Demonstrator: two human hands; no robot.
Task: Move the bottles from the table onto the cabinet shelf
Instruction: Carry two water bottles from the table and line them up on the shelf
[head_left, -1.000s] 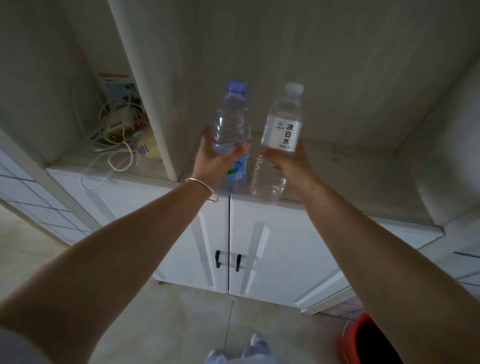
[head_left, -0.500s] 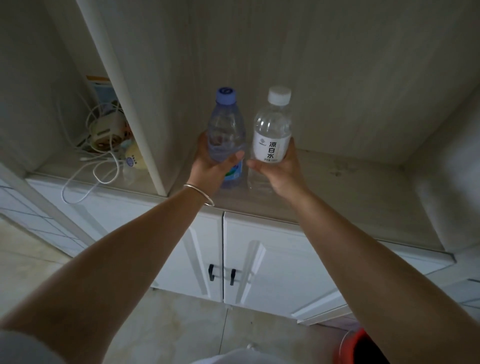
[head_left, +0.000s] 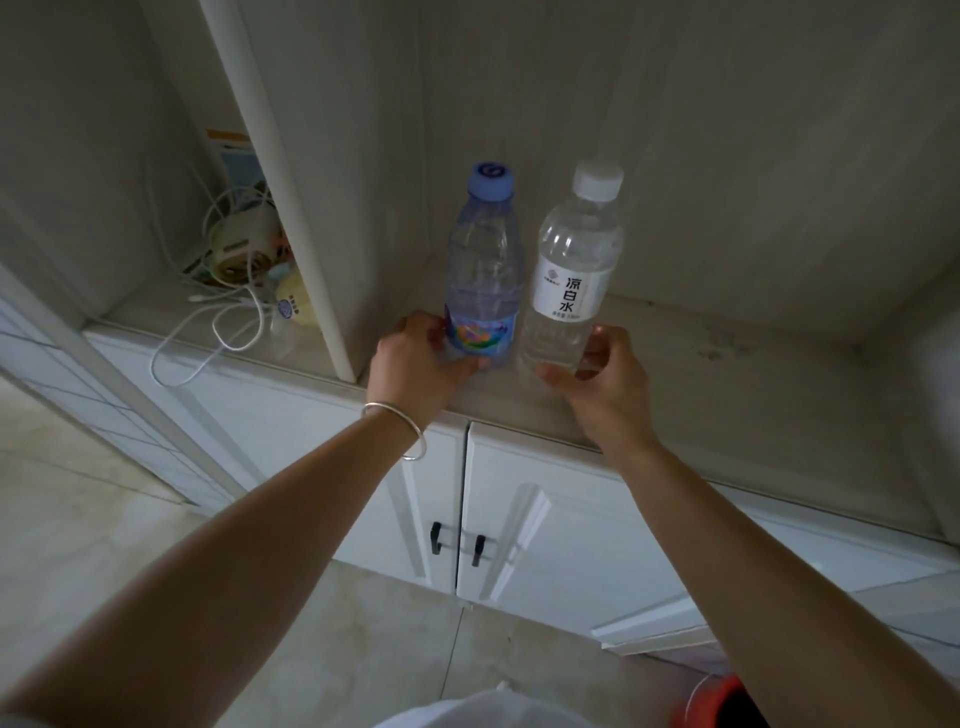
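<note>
Two clear water bottles stand upright side by side on the cabinet shelf (head_left: 727, 395). The blue-capped bottle (head_left: 484, 260) has a colourful label; the white-capped bottle (head_left: 574, 260) has a white label with dark characters. My left hand (head_left: 421, 364), with a bangle on its wrist, curls around the base of the blue-capped bottle. My right hand (head_left: 602, 379) holds the base of the white-capped bottle loosely between thumb and fingers. Both bottle bottoms rest on the shelf near its front edge, just right of the upright divider (head_left: 291, 208).
Left of the divider, the neighbouring compartment holds tangled white cables (head_left: 218, 322), a round device (head_left: 244, 249) and a leaning booklet (head_left: 234, 156). Two white cabinet doors with black handles (head_left: 457, 545) are below the shelf. A red bucket (head_left: 727, 701) sits on the floor at lower right.
Both bottles came down from mid-air and now stand on the shelf. My hands slid from the bottles' middles down to their bases and my grip has loosened.
</note>
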